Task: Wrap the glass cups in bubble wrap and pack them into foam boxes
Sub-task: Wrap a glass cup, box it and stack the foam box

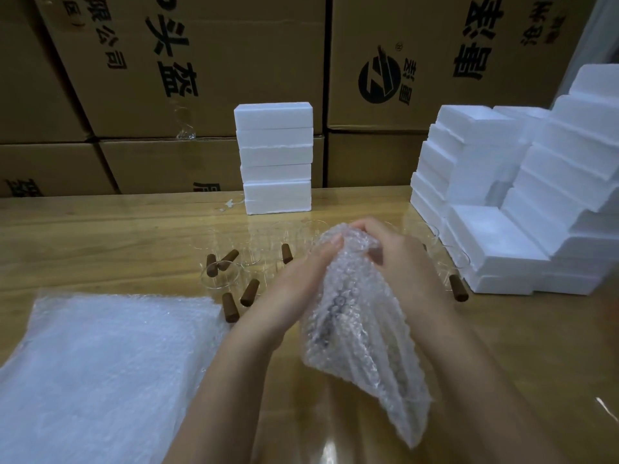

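The left hand [301, 279] and right hand [402, 259] grip the clear bubble-wrap bundle [355, 323] over the wooden counter [502, 346]. White foam boxes [502, 249] stand close on the right.

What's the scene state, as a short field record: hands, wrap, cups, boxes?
left hand: grips upper end of bubble-wrap bundle
right hand: grips the same end, from the right
bundle contents: dark shape shows through; otherwise unclear
spare wrap: flat stack, near left on table
glass cups: several unwrapped behind the hands, brown pieces among them
foam boxes: closed stack centre back; larger pile at right
backdrop: cardboard cartons
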A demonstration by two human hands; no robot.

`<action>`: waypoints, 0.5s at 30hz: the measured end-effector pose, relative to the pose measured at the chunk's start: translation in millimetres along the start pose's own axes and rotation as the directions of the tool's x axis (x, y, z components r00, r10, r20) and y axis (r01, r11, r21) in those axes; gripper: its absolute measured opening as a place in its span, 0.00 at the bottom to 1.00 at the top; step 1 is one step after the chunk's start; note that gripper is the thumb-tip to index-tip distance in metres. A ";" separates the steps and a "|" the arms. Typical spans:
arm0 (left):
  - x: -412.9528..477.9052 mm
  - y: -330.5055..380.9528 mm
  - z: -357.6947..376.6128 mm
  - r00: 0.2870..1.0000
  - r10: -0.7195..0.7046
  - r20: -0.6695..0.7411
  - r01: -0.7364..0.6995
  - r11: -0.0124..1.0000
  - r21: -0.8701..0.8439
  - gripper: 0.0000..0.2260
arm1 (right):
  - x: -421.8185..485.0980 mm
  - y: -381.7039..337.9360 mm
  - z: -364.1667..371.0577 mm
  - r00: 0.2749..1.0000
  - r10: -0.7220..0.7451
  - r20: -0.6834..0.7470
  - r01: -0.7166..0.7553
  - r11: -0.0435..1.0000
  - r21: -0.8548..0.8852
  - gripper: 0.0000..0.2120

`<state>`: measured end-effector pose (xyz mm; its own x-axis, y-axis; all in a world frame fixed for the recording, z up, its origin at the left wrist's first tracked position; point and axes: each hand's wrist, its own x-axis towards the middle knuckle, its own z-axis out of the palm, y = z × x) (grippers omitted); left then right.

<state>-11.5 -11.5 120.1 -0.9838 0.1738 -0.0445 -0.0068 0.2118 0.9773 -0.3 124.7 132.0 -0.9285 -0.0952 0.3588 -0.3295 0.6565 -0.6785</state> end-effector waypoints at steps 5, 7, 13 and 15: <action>-18.8 -7.2 -17.6 0.938 0.321 -0.132 -0.280 0.924 0.260 0.31 | 0.7 2.5 -7.9 0.997 0.000 -0.079 -0.004 0.999 -0.050 0.09; -21.6 -6.6 -26.9 0.945 0.310 0.104 -0.324 0.931 0.169 0.27 | 1.4 4.1 -12.9 0.997 0.037 -0.067 -0.041 0.997 -0.072 0.09; -18.4 -10.2 -19.1 0.926 0.364 0.095 -0.376 0.889 0.261 0.28 | -3.4 -8.4 -6.6 0.998 0.011 -0.064 -0.033 0.934 -0.357 0.12; -19.1 -7.2 -14.5 0.919 0.393 0.026 -0.389 0.896 0.215 0.17 | -6.8 -12.1 -1.4 0.995 -0.063 -0.077 0.025 0.908 -0.417 0.14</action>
<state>4.7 -30.2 116.9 -0.9025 0.2677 0.3374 0.4148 0.3294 0.8482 10.2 118.5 138.6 -0.8900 -0.0779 0.4492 -0.2510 0.9063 -0.3401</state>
